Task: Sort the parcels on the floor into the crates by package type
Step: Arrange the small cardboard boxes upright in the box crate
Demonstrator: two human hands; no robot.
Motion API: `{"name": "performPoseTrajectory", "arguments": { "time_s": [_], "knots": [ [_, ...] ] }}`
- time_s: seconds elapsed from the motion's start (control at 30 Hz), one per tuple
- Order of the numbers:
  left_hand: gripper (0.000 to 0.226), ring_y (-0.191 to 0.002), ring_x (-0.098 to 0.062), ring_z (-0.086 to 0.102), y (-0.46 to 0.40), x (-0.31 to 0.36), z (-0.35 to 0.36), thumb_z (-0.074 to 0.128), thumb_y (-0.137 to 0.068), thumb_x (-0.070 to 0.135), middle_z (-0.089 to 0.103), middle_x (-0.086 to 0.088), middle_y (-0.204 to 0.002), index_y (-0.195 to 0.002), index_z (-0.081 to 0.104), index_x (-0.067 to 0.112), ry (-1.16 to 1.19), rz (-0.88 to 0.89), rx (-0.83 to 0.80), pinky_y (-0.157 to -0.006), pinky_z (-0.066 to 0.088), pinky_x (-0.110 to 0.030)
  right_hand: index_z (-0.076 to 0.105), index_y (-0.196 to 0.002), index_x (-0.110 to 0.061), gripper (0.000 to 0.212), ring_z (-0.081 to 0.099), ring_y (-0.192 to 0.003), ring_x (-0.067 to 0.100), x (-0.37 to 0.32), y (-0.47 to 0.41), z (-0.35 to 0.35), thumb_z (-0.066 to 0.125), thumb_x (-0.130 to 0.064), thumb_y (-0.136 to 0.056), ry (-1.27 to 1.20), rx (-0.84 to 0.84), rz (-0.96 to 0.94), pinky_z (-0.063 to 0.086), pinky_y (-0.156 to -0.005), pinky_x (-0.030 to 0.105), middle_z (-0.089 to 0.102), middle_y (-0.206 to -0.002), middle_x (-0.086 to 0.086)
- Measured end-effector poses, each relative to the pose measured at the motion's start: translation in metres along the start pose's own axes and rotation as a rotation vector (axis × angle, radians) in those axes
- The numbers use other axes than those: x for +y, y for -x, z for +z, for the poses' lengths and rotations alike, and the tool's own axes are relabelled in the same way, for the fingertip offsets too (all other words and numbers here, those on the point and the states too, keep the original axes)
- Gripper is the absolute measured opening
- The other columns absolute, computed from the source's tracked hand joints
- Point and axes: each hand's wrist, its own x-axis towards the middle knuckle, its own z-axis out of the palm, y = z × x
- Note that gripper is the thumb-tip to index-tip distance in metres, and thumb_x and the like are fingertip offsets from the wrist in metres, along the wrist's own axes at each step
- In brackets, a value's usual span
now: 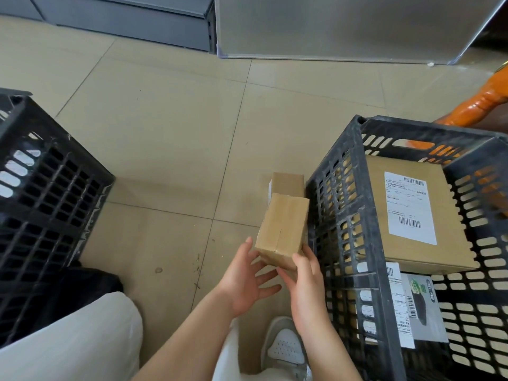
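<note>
Nearest to me, at about 6 o'clock, I see a pale trouser leg (pixel 82 339) and a grey-white shoe (pixel 286 350) on the tiled floor (pixel 170 127). Just above them my two hands meet around a small cardboard box (pixel 283 229). My left hand (pixel 244 284) lies under the box's near end with its fingers spread and fairly straight, cradling it from below. My right hand (pixel 305 284) wraps the near right corner, thumb on top and fingers curled underneath, so this one has the firmer hold. The box is lifted and tilted, its taped seam running away from me.

At 3 o'clock stands a black slatted crate (pixel 343 215), right beside the held box. Inside it, toward the near end, lies a flat grey mailer (pixel 423 306) with barcode labels; farther in sits a large cardboard box (pixel 412 215) with a white shipping label on top.

At 9 o'clock is a second black crate (pixel 49 193), well apart from the first; I cannot tell what it holds.

Beyond the held box, at 12 o'clock, another small cardboard box (pixel 288 184) rests on the floor against the right crate's wall. Farther off, at 2 o'clock, an orange object (pixel 478 105) shows past the crate, and grey metal panels (pixel 330 26) line the far edge.
</note>
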Motion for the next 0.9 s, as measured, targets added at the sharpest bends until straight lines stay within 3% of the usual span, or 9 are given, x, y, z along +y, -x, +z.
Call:
{"name": "performPoseTrajectory", "arguments": {
  "time_s": [0.13, 0.2, 0.27, 0.33, 0.47, 0.6, 0.77, 0.83, 0.9],
  "knots": [
    [0.056, -0.119, -0.037, 0.06, 0.007, 0.006, 0.008, 0.049, -0.092, 0.06, 0.061, -0.017, -0.132, -0.127, 0.063, 0.018, 0.094, -0.087, -0.088, -0.101, 0.04, -0.067, 0.049, -0.142, -0.021, 0.044, 0.06, -0.123, 0.02, 0.002, 0.002, 0.004, 0.044, -0.011, -0.099, -0.093, -0.046, 0.058, 0.048, -0.103, 0.035, 0.061, -0.135, 0.008],
    [0.055, -0.121, -0.037, 0.057, 0.008, 0.009, 0.009, 0.055, -0.09, 0.056, 0.059, -0.016, -0.133, -0.128, 0.059, 0.017, 0.156, -0.117, -0.088, -0.099, 0.038, -0.07, 0.051, -0.14, -0.023, 0.046, 0.061, -0.121, 0.018, 0.004, 0.003, 0.004, 0.047, -0.01, -0.096, -0.013, -0.031, 0.051, 0.048, -0.104, 0.037, 0.064, -0.131, 0.006],
    [0.05, -0.12, -0.034, 0.057, 0.007, 0.01, 0.01, 0.059, -0.089, 0.049, 0.063, -0.014, -0.122, -0.126, 0.058, 0.014, 0.194, -0.104, -0.082, -0.098, 0.038, -0.071, 0.058, -0.132, -0.035, 0.047, 0.065, -0.114, 0.017, 0.005, 0.004, 0.004, 0.052, -0.021, -0.087, 0.177, -0.024, 0.017, 0.05, -0.101, 0.043, 0.072, -0.117, -0.004],
    [0.043, -0.113, -0.034, 0.06, 0.006, 0.012, 0.011, 0.061, -0.09, 0.04, 0.065, -0.011, -0.11, -0.123, 0.061, 0.014, 0.201, -0.035, -0.071, -0.095, 0.044, -0.066, 0.06, -0.128, -0.044, 0.045, 0.065, -0.112, 0.01, 0.003, 0.006, 0.004, 0.054, -0.025, -0.087, 0.318, -0.039, 0.0, 0.051, -0.096, 0.038, 0.073, -0.111, -0.014],
    [0.037, -0.108, -0.038, 0.064, 0.007, 0.019, 0.012, 0.064, -0.09, 0.023, 0.068, -0.007, -0.109, -0.125, 0.062, 0.013, 0.233, 0.117, -0.025, -0.088, 0.055, -0.051, 0.056, -0.136, -0.037, 0.048, 0.059, -0.117, 0.002, 0.002, 0.005, 0.006, 0.053, -0.011, -0.095, 0.393, -0.06, -0.022, 0.046, -0.087, 0.021, 0.066, -0.124, -0.014],
    [0.039, -0.111, -0.03, 0.064, 0.01, 0.028, 0.009, 0.064, -0.09, 0.018, 0.07, -0.003, -0.119, -0.129, 0.059, 0.022, 0.108, 0.231, 0.002, -0.094, 0.053, -0.054, 0.054, -0.133, -0.037, 0.047, 0.059, -0.116, -0.002, 0.001, 0.002, 0.01, 0.052, -0.008, -0.097, 0.292, -0.059, -0.033, 0.046, -0.102, 0.032, 0.066, -0.124, -0.016],
    [0.047, -0.105, -0.019, 0.064, 0.019, 0.043, 0.007, 0.062, -0.088, 0.013, 0.073, 0.006, -0.111, -0.129, 0.057, 0.034, -0.077, 0.345, 0.004, -0.096, 0.052, -0.048, 0.04, -0.148, -0.022, 0.048, 0.06, -0.123, 0.02, -0.013, -0.001, 0.012, 0.042, -0.009, -0.102, -0.054, 0.025, -0.068, 0.049, -0.102, 0.038, 0.059, -0.136, 0.004],
    [0.054, -0.108, -0.017, 0.063, 0.022, 0.05, 0.006, 0.061, -0.086, 0.011, 0.07, 0.006, -0.121, -0.133, 0.055, 0.036, -0.128, 0.378, -0.022, -0.09, 0.054, -0.042, 0.037, -0.15, -0.022, 0.048, 0.061, -0.121, 0.024, -0.019, -0.001, 0.011, 0.046, -0.02, -0.103, -0.125, 0.025, -0.072, 0.048, -0.103, 0.04, 0.058, -0.138, 0.009],
    [0.061, -0.111, -0.018, 0.062, 0.025, 0.057, 0.006, 0.061, -0.081, 0.011, 0.066, 0.002, -0.129, -0.137, 0.053, 0.034, -0.157, 0.389, -0.076, -0.087, 0.052, -0.038, 0.035, -0.15, -0.022, 0.069, 0.063, -0.119, 0.023, -0.027, 0.002, 0.012, 0.062, -0.047, -0.092, -0.158, 0.009, -0.08, 0.048, -0.104, 0.041, 0.059, -0.138, 0.009]
  ]
}}
